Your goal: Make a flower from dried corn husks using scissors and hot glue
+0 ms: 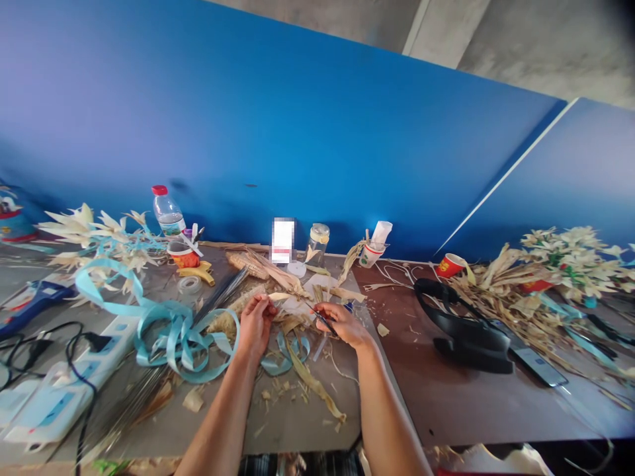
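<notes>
In our right hand (342, 324) we grasp a slim dark tool (325, 321), just at three o'clock from our left hand (256, 320); its long axis slants from between four and five o'clock up to its tip, between ten and eleven. Our left fingertips bunch beside a pale husk strip (288, 297) lying nine-to-three; whether they grip it, we cannot tell.

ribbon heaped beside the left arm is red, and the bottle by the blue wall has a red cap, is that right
Not quite: the ribbon heaped beside the left arm is light blue, as the head view shows. The bottle by the blue wall does have a red cap.
</notes>
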`<state>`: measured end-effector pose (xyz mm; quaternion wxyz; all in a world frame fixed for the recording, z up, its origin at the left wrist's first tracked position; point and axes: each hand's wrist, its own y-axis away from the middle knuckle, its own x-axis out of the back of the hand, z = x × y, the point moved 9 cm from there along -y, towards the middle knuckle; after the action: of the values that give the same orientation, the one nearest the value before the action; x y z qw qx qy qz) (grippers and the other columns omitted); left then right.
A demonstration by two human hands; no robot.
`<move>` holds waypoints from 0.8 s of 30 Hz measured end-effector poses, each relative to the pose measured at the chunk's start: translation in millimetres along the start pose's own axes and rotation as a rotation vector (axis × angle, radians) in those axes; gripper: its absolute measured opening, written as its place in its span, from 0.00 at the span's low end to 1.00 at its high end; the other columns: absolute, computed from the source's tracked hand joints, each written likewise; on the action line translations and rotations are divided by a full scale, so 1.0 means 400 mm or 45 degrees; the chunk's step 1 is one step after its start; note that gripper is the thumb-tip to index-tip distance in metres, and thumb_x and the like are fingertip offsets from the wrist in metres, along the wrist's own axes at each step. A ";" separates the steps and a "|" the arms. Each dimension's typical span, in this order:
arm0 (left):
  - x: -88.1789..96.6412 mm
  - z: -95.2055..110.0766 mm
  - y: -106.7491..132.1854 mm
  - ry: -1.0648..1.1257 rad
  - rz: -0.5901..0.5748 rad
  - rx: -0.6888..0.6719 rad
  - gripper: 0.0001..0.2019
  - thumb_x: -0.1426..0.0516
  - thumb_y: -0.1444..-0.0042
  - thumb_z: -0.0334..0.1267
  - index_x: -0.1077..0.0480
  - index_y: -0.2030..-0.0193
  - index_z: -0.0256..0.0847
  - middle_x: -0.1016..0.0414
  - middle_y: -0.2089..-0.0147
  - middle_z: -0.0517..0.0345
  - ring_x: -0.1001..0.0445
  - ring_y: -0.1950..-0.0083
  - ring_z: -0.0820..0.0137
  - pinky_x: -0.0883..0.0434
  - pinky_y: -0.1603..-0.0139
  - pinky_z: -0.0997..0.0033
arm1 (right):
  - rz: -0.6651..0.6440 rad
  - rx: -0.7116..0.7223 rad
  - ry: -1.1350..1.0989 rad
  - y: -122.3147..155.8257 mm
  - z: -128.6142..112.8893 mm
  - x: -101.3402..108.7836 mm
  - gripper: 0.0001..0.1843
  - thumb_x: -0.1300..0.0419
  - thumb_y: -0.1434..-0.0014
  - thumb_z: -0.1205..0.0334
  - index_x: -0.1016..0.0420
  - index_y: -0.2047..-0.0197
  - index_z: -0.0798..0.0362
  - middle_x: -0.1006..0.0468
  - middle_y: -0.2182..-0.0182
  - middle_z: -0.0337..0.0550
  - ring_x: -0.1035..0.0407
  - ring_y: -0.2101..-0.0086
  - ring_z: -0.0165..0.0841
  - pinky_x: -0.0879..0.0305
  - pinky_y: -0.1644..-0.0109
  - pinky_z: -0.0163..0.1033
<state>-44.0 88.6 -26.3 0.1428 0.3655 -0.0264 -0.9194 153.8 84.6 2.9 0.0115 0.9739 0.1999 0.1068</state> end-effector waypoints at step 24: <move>-0.007 0.003 -0.009 -0.070 -0.050 -0.074 0.12 0.35 0.61 0.39 0.35 0.73 0.40 0.34 0.78 0.68 0.39 0.81 0.80 0.34 0.72 0.74 | -0.239 -0.116 -0.028 0.018 0.006 -0.030 0.16 0.34 0.57 0.58 0.24 0.63 0.52 0.22 0.63 0.43 0.30 0.61 0.34 0.35 0.57 0.36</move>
<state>-43.6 92.8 -24.0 0.1346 0.3360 0.0037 -0.9322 146.2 73.3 -1.2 0.0679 0.9505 0.2850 0.1037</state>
